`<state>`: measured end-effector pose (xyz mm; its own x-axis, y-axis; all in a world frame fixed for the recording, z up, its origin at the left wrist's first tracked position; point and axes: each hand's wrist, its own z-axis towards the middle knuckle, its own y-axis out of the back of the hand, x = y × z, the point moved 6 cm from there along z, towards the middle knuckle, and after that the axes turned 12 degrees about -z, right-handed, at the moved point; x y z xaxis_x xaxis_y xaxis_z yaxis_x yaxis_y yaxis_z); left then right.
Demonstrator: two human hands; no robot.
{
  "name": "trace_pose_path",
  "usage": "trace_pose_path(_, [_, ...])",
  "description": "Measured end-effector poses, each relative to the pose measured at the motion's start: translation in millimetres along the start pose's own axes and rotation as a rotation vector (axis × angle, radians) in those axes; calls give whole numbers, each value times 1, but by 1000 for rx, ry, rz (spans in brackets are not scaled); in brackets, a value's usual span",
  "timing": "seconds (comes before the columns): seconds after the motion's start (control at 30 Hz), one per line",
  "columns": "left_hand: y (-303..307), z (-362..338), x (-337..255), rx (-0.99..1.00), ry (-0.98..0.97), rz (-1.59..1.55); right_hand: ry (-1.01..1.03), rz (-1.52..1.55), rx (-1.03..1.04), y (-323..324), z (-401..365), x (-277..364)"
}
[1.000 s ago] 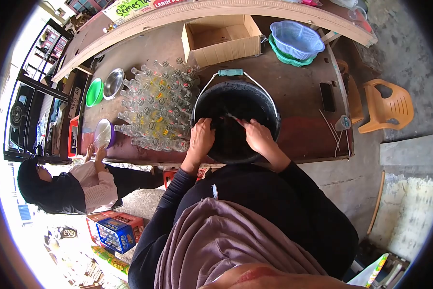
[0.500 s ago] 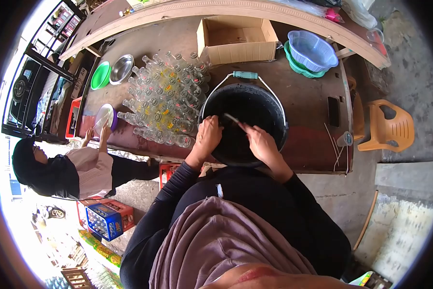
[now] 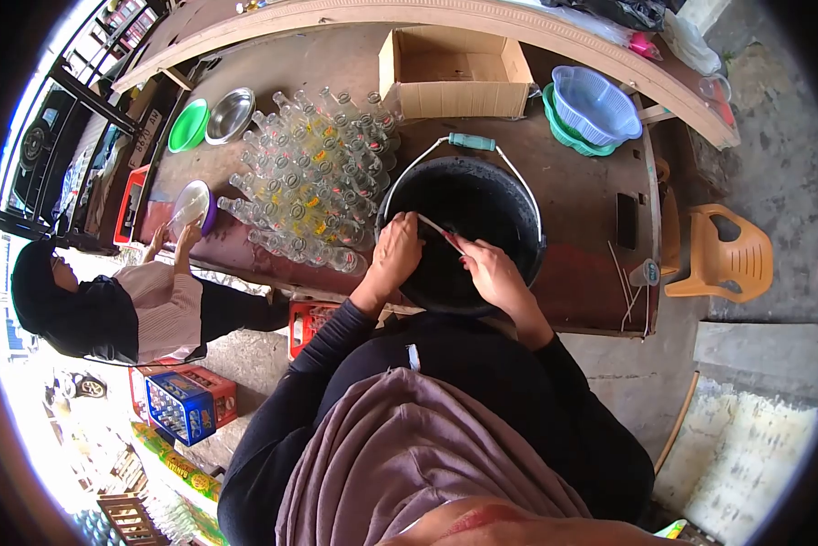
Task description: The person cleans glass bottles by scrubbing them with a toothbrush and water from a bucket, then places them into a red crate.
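A black bucket [image 3: 468,196] with a white wire handle and a teal grip stands at the table's front edge. Over its left rim is my left hand [image 3: 398,252], fingers curled at one end of a thin pale stick-like item [image 3: 434,225]. My right hand [image 3: 495,273], above the bucket's opening, is closed round the other end, where something reddish shows. What my left fingers pinch is too small to name. Many clear glass bottles [image 3: 313,182] are grouped just left of the bucket.
Behind lie an open cardboard box [image 3: 459,100], blue and green plastic baskets [image 3: 595,105], a green bowl [image 3: 189,126] and a metal bowl [image 3: 231,116]. A phone [image 3: 626,221] lies right. Another person [image 3: 145,305] works at left; an orange chair [image 3: 732,253] stands at right.
The thin item now spans between my hands with its reddish part showing; it was more hidden and blurred before. The view has shifted slightly, and the other person's hands have moved a little.
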<state>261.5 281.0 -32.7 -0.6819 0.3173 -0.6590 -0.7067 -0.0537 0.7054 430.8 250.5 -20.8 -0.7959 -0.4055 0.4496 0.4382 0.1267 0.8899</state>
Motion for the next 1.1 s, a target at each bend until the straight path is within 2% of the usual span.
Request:
trace_pose_path(0.03, [1, 0, -1, -1, 1, -1, -27, -44, 11, -4, -1, -4])
trace_pose_path(0.07, [-6, 2, 3, 120, 89, 0, -25, -48, 10, -8, -2, -7])
trace_pose_path(0.1, [-12, 1, 6, 241, 177, 1, -130, -138, 41, -9, -3, -15])
trace_pose_path(0.13, [-13, 2, 6, 236, 174, 0, -233, -228, 70, -9, -4, -22])
trace_pose_path(0.2, [-11, -1, 3, 148, 117, 47, -213, -257, 94, -7, -3, -20])
trace_pose_path(0.27, [-9, -2, 3, 137, 107, 21, -69, -62, 7, -1, -3, -5])
trace_pose_path(0.3, [-6, 0, 0, 114, 88, -5, -72, -63, 8, -4, -5, -7])
trace_pose_path(0.37, [-6, 0, -2, 115, 136, -14, -304, -258, 100, -13, -9, -26])
trace_pose_path(0.4, [-6, 2, -2, 110, 183, -19, -299, -266, 93, -11, -9, -24])
trace_pose_path(0.5, [-7, 2, 0, 122, 208, -44, -147, 99, -65, -4, -7, -5])
trace_pose_path(0.53, [-7, 1, 1, 111, 205, -44, -209, 137, -4, -6, -8, -1])
trace_pose_path(0.6, [-8, 0, -2, 111, 110, -44, -286, -98, 22, -11, -9, -6])
trace_pose_path(0.7, [-6, -5, -7, 135, 46, -10, -307, -197, 74, -21, -11, -11])
trace_pose_path(0.83, [-12, -2, -3, 226, 66, -20, -176, 23, -60, -13, -6, 7])
trace_pose_path(0.9, [-12, -2, -3, 251, 82, -51, -333, -226, 35, -13, -11, 2])
trace_pose_path(0.93, [-17, -1, 1, 290, 85, -76, -331, -236, 29, -10, -13, 3])
trace_pose_path(1.0, [-23, 3, 7, 318, 81, -109, -350, 13, -26, -1, -15, 4])
trace_pose_path(1.07, [-14, 4, 6, 119, -66, -202, -342, 94, -40, 5, -16, 9])
trace_pose_path(1.1, [-12, 3, 6, 118, -75, -204, -333, 183, -54, 6, -16, 13])
